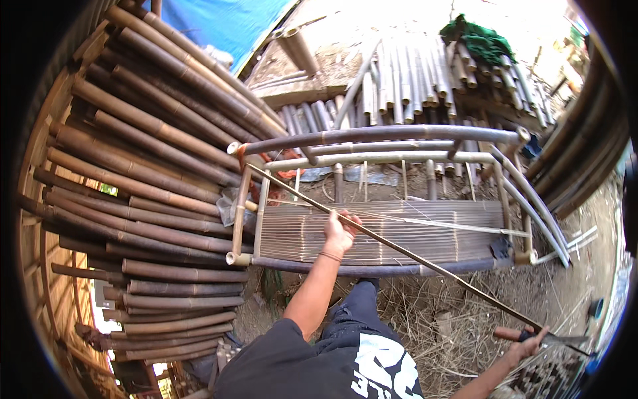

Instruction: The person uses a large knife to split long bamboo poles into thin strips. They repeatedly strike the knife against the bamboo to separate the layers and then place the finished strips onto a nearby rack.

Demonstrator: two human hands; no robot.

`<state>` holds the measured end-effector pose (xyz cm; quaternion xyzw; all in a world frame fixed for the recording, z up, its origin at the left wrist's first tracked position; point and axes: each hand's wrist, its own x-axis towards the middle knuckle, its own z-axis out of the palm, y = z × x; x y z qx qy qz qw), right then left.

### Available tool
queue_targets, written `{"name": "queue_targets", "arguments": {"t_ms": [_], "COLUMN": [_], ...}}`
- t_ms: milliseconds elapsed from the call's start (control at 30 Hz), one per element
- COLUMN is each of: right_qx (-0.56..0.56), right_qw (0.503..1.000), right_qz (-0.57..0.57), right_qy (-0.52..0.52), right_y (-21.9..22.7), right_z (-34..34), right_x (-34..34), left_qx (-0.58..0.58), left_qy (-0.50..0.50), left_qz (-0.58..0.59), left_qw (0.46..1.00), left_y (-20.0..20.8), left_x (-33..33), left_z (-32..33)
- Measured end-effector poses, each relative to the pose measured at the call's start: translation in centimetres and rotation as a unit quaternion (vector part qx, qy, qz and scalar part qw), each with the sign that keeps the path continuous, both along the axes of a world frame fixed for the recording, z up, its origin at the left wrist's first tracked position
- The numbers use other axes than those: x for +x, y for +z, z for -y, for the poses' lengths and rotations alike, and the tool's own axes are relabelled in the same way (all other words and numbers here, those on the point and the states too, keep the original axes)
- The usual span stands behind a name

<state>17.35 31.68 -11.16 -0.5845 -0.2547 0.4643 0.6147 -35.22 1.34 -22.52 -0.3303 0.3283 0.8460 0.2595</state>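
A long, thin bamboo strip (426, 263) runs slantwise across a bamboo bench (299, 234), from its far left corner to the lower right. Over the slatted seat, my left hand (339, 233) is closed around the strip. Low on the right, my right hand (531, 346) grips a knife with a wooden handle (508, 334), whose dark blade (565, 340) points right. The strip's lower end meets that hand at the knife; the exact contact between blade and strip is too small to make out. Pale thin strips (452, 226) lie loose across the seat.
Dark bamboo poles (159, 176) are stacked along the left side. Cut lengths (405, 80) lie beyond the bench, beside a green cloth (478, 41). Shavings (425, 319) litter the ground near my legs. A blue tarp (212, 23) is at the far left.
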Motion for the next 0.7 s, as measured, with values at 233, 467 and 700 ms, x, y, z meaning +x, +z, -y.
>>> {"name": "queue_targets", "arguments": {"t_ms": [233, 467, 700], "right_qx": [0.032, 0.059, 0.052], "right_qw": [0.987, 0.977, 0.963], "right_qz": [0.146, 0.156, 0.193], "right_qy": [0.058, 0.135, 0.18], "right_y": [2.5, 0.6, 0.0], "right_z": [-1.0, -0.8, -1.0], "right_x": [-20.8, -34.1, -39.2], "left_qx": [-0.168, -0.335, -0.368], "left_qy": [-0.2, -0.219, -0.196], "left_qz": [0.02, 0.059, 0.071], "left_qw": [0.965, 0.914, 0.906], "left_y": [-11.6, -12.7, -13.8], "left_x": [-8.7, -15.7, -17.6], "left_z": [-0.2, 2.0, 4.3]}}
